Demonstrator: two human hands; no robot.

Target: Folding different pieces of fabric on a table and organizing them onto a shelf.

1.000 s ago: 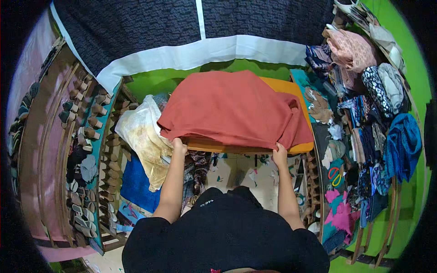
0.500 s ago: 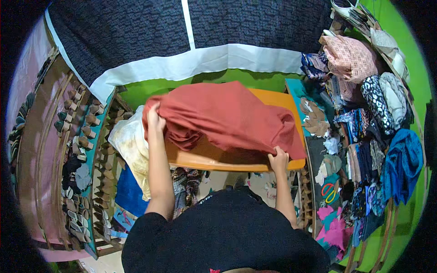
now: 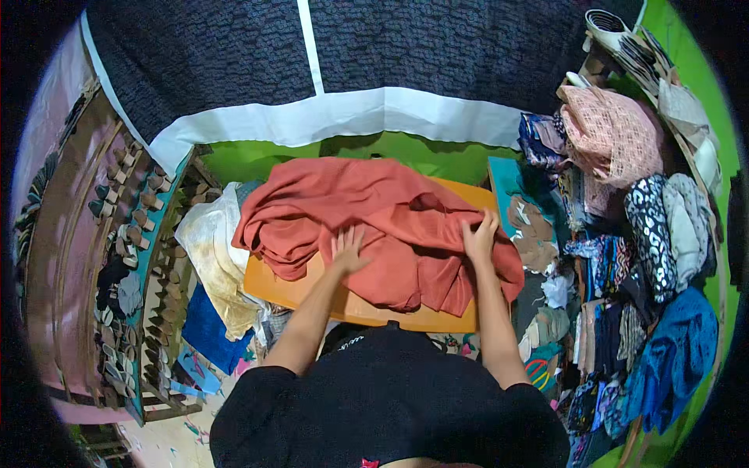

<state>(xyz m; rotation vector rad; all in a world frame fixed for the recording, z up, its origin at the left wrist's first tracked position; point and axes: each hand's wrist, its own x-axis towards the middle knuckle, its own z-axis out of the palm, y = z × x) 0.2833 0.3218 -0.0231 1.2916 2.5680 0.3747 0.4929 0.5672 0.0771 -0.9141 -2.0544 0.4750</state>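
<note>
Plain brick-red cloth (image 3: 398,253) lies crumpled under the flat-spread left grip (image 3: 348,251); whether the right grip (image 3: 480,235) pinches, I cannot tell.

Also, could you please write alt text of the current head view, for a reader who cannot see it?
A person's spread left hand and bent right hand are on a crumpled red cloth over an orange tabletop. A pale, yellowish cloth lies to the left, beside shoe-shaped pieces in rows; heaped, varied fabrics crowd the right.
</note>
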